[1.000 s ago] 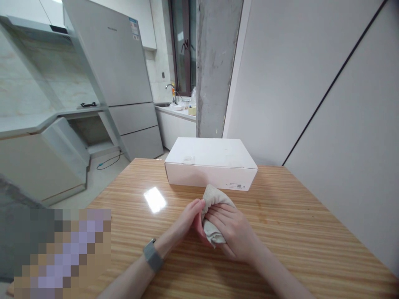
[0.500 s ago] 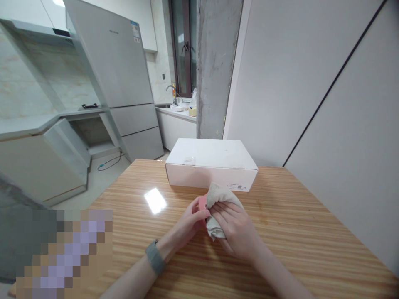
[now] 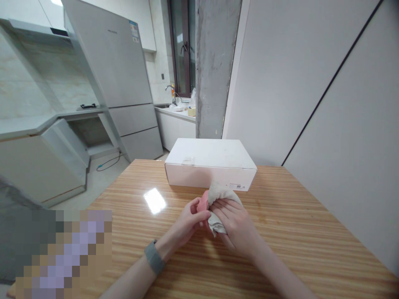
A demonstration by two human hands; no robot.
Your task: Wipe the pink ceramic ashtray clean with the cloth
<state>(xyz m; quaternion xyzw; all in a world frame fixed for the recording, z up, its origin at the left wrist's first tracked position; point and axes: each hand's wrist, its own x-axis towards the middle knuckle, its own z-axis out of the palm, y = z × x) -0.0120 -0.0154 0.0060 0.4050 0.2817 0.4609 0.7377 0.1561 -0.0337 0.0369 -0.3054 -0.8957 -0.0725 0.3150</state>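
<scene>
My left hand [image 3: 187,222] is closed around a small pink object [image 3: 204,201], of which only the upper edge shows between my hands. My right hand [image 3: 235,226] presses a beige cloth [image 3: 220,198] over that pink object, fingers wrapped on the cloth. Both hands meet just above the wooden table [image 3: 280,232], a short way in front of a closed white box [image 3: 212,164]. A grey band sits on my left wrist [image 3: 153,257].
A grey concrete pillar [image 3: 215,66] and a white wall stand behind the box. To the left are a tall fridge [image 3: 121,70], a counter with a sink and tap [image 3: 174,104], and a cable on the floor. A blurred patch covers the lower left corner.
Both hands have lifted slightly toward the box. The cloth has shifted on the pink object, and more of its pink edge now shows at the top.
</scene>
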